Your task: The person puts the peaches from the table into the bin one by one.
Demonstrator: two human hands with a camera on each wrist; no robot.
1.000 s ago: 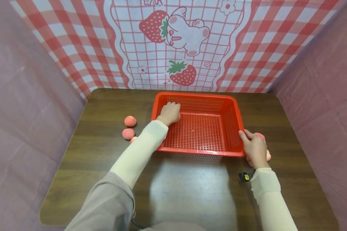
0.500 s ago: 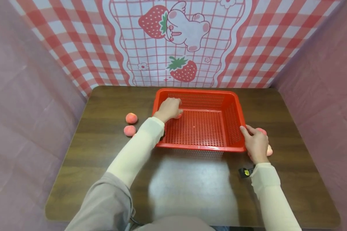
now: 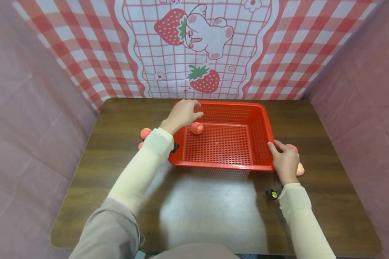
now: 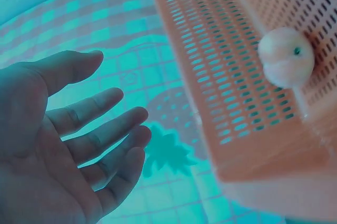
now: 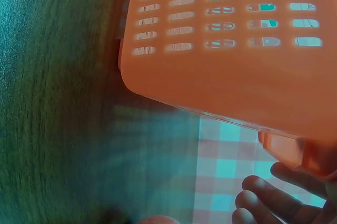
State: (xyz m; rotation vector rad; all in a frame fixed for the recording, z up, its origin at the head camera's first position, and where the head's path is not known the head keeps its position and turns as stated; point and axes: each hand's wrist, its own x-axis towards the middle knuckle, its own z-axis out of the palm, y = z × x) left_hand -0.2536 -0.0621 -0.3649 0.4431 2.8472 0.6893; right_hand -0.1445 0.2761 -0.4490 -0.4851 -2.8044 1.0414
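Note:
A red plastic basket (image 3: 218,166) with perforated walls stands on the table. Inside it, near the left wall, lies one peach (image 3: 196,128), also visible against the basket wall in the left wrist view. My left hand (image 3: 182,115) is raised over the basket's left back corner, its fingers loosely spread with nothing in them. The left wrist view shows that palm and the fingers (image 4: 100,145) apart from the basket. My right hand (image 3: 286,162) holds the basket's right rim near the front corner, thumb on the rim; its fingers (image 5: 279,195) show beside the basket in the right wrist view.
To the left of the basket lie a peach (image 3: 145,133) and another peach (image 3: 141,145), partly hidden by my left sleeve. Right of the basket, a peach (image 3: 292,148) and a paler peach (image 3: 300,169) sit behind my right hand. A checked cloth (image 3: 100,54) hangs behind the table.
My left hand has let go of the peach inside the basket and risen up and to the left. The peach now lies uncovered. My right hand stays at the basket's rim.

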